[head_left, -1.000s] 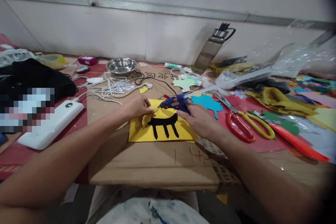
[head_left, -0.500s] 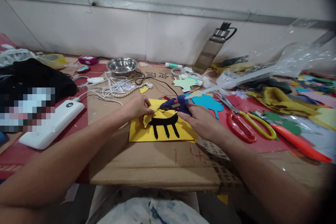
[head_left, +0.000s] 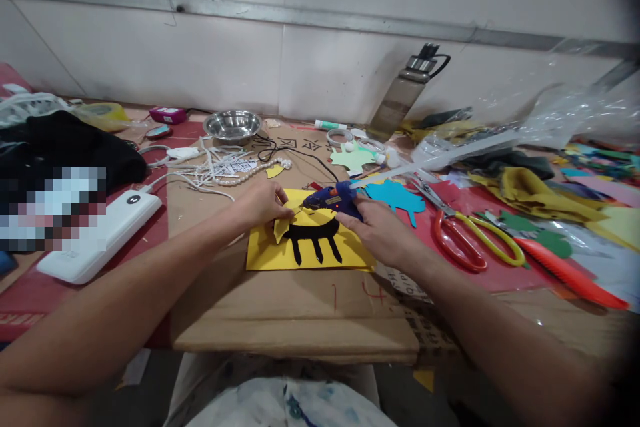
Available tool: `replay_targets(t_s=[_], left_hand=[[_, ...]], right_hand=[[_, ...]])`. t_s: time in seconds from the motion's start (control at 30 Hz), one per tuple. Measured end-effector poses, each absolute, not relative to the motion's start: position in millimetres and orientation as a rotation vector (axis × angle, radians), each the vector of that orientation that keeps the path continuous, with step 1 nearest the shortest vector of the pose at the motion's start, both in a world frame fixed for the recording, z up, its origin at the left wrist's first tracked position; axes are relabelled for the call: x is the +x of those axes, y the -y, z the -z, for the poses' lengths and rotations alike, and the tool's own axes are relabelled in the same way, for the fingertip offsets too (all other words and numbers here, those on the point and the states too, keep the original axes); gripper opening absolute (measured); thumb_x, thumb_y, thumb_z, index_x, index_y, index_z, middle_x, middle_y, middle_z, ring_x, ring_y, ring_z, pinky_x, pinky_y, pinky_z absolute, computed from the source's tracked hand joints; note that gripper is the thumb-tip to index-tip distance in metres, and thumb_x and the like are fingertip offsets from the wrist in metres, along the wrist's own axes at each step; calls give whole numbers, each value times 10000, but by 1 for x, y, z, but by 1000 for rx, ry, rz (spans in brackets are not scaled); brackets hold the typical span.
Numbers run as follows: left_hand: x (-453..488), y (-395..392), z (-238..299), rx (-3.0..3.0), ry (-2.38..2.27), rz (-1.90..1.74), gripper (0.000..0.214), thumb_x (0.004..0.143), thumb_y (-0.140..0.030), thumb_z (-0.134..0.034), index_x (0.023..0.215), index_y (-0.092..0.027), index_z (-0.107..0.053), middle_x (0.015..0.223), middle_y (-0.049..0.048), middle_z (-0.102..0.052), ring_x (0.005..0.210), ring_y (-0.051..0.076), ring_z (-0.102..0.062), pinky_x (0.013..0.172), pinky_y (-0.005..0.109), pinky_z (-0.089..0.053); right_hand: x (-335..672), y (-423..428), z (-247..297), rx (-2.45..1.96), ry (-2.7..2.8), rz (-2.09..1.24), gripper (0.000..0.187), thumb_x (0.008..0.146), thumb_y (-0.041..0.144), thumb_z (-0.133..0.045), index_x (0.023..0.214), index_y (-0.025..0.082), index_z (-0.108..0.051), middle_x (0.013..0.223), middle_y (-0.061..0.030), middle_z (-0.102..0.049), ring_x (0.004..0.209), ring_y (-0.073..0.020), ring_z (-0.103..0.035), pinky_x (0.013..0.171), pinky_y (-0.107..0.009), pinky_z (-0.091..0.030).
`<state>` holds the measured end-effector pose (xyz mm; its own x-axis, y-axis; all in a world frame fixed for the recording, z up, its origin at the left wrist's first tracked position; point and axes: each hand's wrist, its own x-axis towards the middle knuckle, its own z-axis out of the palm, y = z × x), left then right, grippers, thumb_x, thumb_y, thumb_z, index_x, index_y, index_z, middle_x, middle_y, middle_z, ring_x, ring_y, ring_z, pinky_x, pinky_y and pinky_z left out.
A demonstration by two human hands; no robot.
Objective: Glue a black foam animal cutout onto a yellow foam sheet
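Observation:
My right hand point(head_left: 373, 223) is wrapped round a dark blue hot glue gun point(head_left: 327, 200) with a long white glue stick point(head_left: 435, 159) jutting from its back. Its nozzle points left, close to the fingers of my left hand point(head_left: 267, 205). Those fingers pinch a small yellow paper piece point(head_left: 281, 229), lifted at an angle over the left part of a yellow sheet point(head_left: 265, 257). On that sheet lies a black cut-out point(head_left: 313, 233) with a curved top and three downward strips. Whether the nozzle touches the paper I cannot tell.
Red-and-yellow-handled scissors point(head_left: 460, 247) and an orange-red knife point(head_left: 570, 273) lie at right, near a blue paper cut-out point(head_left: 397, 200). A white power bank point(head_left: 100, 237) sits left. Behind stand a steel bowl point(head_left: 233, 125) and a tilted-looking bottle point(head_left: 405, 93). Cables and a pearl string point(head_left: 250, 175) lie between.
The glue gun and my right hand have shifted very slightly left. My left hand stays in place with the yellow paper piece.

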<state>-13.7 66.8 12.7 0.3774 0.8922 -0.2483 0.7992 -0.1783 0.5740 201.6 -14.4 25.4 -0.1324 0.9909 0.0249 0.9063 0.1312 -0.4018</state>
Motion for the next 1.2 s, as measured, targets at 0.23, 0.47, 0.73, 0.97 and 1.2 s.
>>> replay_targets(t_s=[0.23,0.47,0.73,0.97,1.2], left_hand=[[-12,-65,-17,2008,-1476,-180,325,689,-338,-758,934,-134,-694,709,47,-702,597,157,-611,534,243,-380],[-12,-64,-18,2017,-1469,-151,286,710,-340,-743,917,-150,-687,642,18,-678,570,148,-608,540,235,-391],[-11,-66,-17,1987,-1484,-180,275,686,-322,-765,884,-149,-681,654,24,-682,543,139,-591,504,234,-376],[-12,-67,-17,1932,-1436,-164,240,714,-304,-739,895,-153,-700,584,8,-653,492,137,-584,522,241,-411],[-12,-66,-17,1964,-1442,-163,281,704,-310,-743,916,-135,-686,558,-3,-634,483,134,-587,512,232,-408]], right_hand=[[198,8,-22,-1842,2128,-399,318,944,332,-451,1116,150,-647,1173,-152,-679,1052,-295,-625,887,-377,-472],[201,6,-23,-1885,2071,-409,309,944,323,-455,1123,144,-631,1176,-152,-675,1068,-291,-621,895,-364,-459],[187,8,-26,-1903,2118,-377,308,943,323,-456,1120,148,-637,1147,-144,-690,1052,-281,-627,880,-342,-465],[204,4,-24,-1881,1988,-427,295,933,326,-473,1106,143,-627,1139,-139,-690,1028,-271,-632,881,-361,-474],[213,5,-21,-1870,1965,-480,329,917,313,-487,1150,129,-629,1176,-144,-679,1046,-280,-631,906,-388,-471]])
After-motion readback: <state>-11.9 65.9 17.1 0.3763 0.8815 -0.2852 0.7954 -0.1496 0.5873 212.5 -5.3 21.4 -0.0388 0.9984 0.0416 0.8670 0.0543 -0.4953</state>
